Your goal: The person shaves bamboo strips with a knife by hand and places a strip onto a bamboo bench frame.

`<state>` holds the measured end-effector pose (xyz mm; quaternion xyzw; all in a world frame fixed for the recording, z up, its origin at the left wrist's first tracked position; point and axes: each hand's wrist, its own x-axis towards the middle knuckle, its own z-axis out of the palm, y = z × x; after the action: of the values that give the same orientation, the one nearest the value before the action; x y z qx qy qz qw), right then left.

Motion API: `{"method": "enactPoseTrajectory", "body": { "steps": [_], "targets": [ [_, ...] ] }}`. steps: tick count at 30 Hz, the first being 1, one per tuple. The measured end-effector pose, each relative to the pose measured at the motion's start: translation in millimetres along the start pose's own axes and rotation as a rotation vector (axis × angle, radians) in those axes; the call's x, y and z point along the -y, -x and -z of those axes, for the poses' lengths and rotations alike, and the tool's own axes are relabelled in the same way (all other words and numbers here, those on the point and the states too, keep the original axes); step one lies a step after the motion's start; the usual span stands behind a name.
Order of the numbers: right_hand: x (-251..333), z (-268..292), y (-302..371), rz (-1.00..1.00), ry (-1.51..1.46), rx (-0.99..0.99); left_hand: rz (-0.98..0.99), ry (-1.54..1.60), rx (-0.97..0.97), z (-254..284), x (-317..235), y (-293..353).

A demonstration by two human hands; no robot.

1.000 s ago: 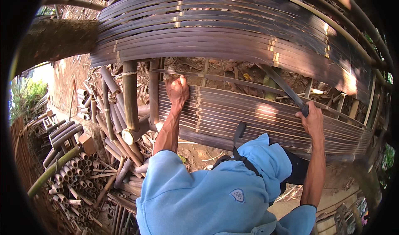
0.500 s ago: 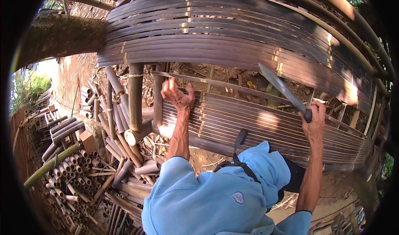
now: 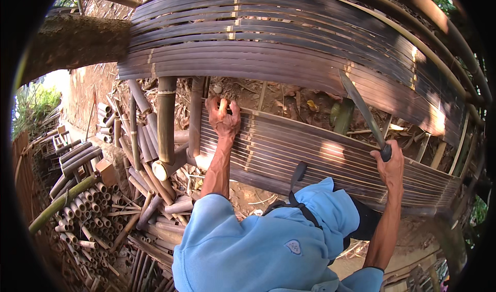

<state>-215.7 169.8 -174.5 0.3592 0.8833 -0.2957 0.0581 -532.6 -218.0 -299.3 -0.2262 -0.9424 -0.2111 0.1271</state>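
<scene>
My right hand (image 3: pixel 390 163) is closed round the dark handle of a machete (image 3: pixel 365 106). Its long blade points up and away to the left, over the gap between two slatted bamboo surfaces. My left hand (image 3: pixel 222 117) has its fingers curled over the far edge of the nearer bamboo slat panel (image 3: pixel 299 144), gripping the outermost bamboo slat (image 3: pixel 289 120) close to its left end. The fingertips are partly hidden behind that edge. Dark narrow slats run side by side along this panel, with pale crosspieces showing between them.
Beyond the gap lies a wider slatted bamboo platform (image 3: pixel 248 54). An upright bamboo post (image 3: pixel 166 121) and a thick log (image 3: pixel 77 41) stand to the left. Cut bamboo tubes (image 3: pixel 82 209) are piled at lower left. Bamboo poles (image 3: pixel 444 49) border the far right.
The loose slat that crossed the gap now lies against the near panel's far edge. My left hand has come slightly nearer and curled over it; the machete has shifted a little right.
</scene>
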Motion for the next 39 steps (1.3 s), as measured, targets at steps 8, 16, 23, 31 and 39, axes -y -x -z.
{"method": "enactPoseTrajectory", "body": {
  "steps": [8,16,23,31,39],
  "targets": [
    [7,4,4,0.002,0.005,-0.034,0.01,-0.006,0.123,-4,5,0],
    [11,8,8,-0.031,-0.004,0.007,0.046,-0.017,0.167,-7,6,-2],
    [6,-4,5,0.019,0.045,0.006,0.021,-0.107,0.166,-8,10,0],
    [7,-11,-4,0.01,0.055,0.052,-0.007,-0.127,0.147,-13,12,-6],
    [10,-26,-4,0.112,0.054,-0.031,-0.009,-0.162,0.099,-9,23,-2]
  ]
}}
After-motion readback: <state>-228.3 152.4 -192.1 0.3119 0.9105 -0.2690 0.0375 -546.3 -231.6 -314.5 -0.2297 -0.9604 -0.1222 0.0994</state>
